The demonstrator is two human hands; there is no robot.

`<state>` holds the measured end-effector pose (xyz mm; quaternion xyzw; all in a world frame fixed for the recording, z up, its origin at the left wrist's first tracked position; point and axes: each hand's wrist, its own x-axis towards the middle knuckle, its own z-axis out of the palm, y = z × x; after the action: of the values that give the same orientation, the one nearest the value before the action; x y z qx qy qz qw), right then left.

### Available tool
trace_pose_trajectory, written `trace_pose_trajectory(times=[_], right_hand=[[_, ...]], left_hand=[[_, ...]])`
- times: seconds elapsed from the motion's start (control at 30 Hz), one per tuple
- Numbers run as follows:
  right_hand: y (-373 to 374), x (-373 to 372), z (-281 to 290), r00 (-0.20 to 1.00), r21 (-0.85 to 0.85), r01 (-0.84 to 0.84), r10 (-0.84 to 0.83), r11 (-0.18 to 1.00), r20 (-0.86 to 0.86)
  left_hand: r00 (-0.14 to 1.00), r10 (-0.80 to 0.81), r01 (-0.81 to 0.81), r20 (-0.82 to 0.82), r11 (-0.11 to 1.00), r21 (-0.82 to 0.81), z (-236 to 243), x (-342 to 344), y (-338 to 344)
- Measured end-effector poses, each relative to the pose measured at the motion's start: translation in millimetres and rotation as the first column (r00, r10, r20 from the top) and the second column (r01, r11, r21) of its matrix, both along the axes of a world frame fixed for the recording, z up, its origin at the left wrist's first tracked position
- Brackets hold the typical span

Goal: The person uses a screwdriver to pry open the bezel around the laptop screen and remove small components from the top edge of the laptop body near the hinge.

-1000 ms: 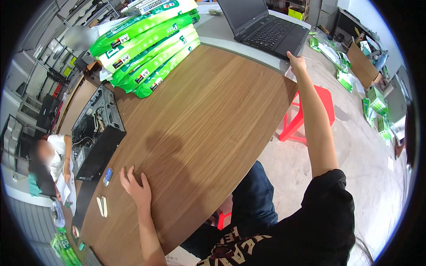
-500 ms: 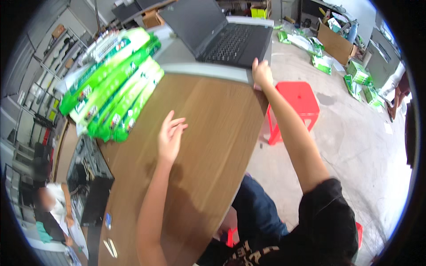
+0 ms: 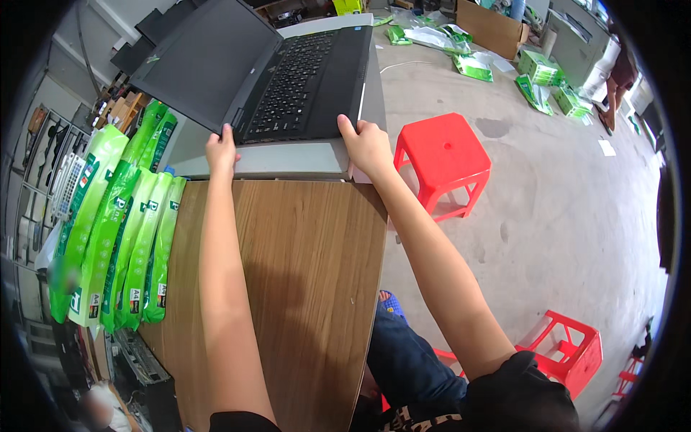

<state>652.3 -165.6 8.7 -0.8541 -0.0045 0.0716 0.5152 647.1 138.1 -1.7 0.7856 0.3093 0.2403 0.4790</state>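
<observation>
An open black laptop [image 3: 302, 86] rests on a grey-topped surface [image 3: 288, 162] at the back edge of a wooden desk [image 3: 302, 223]. My left hand [image 3: 222, 153] grips its near left corner by the hinge, thumb along the edge. My right hand [image 3: 367, 150] grips the near right corner, thumb at the palm rest and fingers curled. Both forearms reach across the wood. Left of my left arm stand several green-and-white packs of paper [image 3: 115, 237] in a leaning row.
A red stool [image 3: 445, 147] is right of the desk, another [image 3: 576, 338] near my right elbow. An open computer case [image 3: 140, 360] and a person [image 3: 108, 403] are at lower left. Cardboard [image 3: 489, 25] and green packaging [image 3: 540, 68] lie on the floor; another person's legs [image 3: 615, 93] are far right.
My left hand has moved from the open desk top forward to the laptop and closed on it. My right hand stays at the laptop. The view has swung toward it.
</observation>
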Motion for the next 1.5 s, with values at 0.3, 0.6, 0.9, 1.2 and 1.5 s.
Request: trace_pose_trajectory(times=[0.3,0.6,0.9,1.2,1.5], right_hand=[[-31,3,28,0.978,0.008,-0.053,0.050,0.999,0.205],[-110,-120,34,0.945,0.417,-0.239,0.308,0.877,-0.106],[-171,-307,7,0.800,0.175,-0.569,0.590,0.803,-0.109],[-176,-489,4,0.484,0.298,-0.833,0.875,0.466,-0.016],[-144,-580,-11,0.163,0.381,-0.903,0.979,0.197,-0.122]], left_hand=[[0.991,0.130,-0.132,0.042,0.834,0.535,20,-32,-15],[0.986,0.154,-0.157,0.064,0.737,0.657,44,-187,-112],[0.958,0.223,-0.286,0.178,0.746,0.602,16,-393,-150],[0.890,0.451,-0.424,0.062,0.771,0.475,21,-592,-169],[0.841,0.517,-0.529,0.155,0.729,0.434,9,-703,-164]])
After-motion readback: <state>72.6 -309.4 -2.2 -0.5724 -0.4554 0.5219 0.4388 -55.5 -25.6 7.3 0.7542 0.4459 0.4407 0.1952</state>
